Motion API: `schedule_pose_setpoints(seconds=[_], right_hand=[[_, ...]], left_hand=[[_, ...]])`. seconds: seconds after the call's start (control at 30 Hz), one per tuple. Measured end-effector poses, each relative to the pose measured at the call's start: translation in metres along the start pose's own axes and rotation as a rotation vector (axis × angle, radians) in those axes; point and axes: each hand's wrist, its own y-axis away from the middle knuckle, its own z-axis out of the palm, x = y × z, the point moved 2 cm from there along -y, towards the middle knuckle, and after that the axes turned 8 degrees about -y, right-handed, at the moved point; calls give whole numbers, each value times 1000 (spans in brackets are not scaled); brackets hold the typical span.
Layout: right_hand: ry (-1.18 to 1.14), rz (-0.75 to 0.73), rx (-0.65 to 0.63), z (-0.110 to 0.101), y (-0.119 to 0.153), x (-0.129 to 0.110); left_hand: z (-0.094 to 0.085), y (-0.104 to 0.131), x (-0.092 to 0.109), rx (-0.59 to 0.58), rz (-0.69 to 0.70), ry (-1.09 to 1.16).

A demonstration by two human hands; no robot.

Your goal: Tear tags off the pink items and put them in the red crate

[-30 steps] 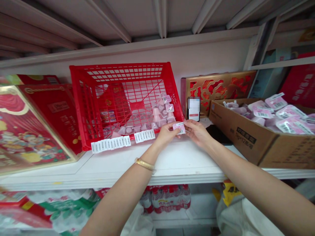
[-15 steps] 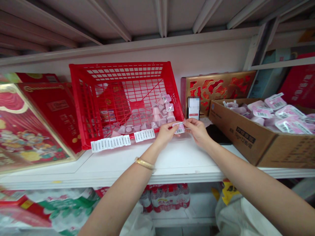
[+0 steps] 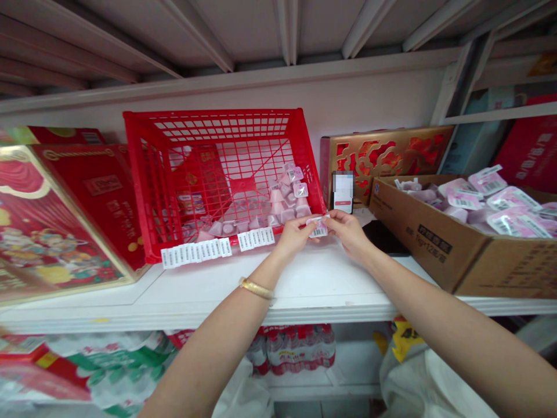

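Between my two hands, just in front of the basket's right corner, is a small pink jelly cup (image 3: 319, 228), its barcoded lid facing me. My left hand (image 3: 292, 238) grips its left side between thumb and fingers. The fingertips of my right hand (image 3: 347, 231) are pinched at the cup's upper right edge, where a sliver of white shows; whether that is a loose sticker I cannot tell. The red basket (image 3: 226, 119) lies tilted toward me, with several more jelly cups (image 3: 278, 206) along its low side. Strips of barcode stickers (image 3: 198, 253) hang on its front rim.
On the right stands an open cardboard box (image 3: 429, 247) full of labelled jelly cups. A phone (image 3: 343, 194) leans against a gold gift box (image 3: 387, 154), near a dark flat object (image 3: 385, 239). Red gift boxes (image 3: 87, 191) flank the basket's left. Bottle packs (image 3: 300, 350) sit below the white shelf (image 3: 322, 284).
Both hands stay in nearly the same spot with the jelly cup. My right fingertips have shifted slightly left, further over the cup's upper edge.
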Motion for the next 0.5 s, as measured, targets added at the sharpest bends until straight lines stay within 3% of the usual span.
schedule_pose_setpoints(seconds=[0.5], right_hand=[[-51,34,7,2,1,-3]], left_hand=[[2,4,8,-13,-97,58]])
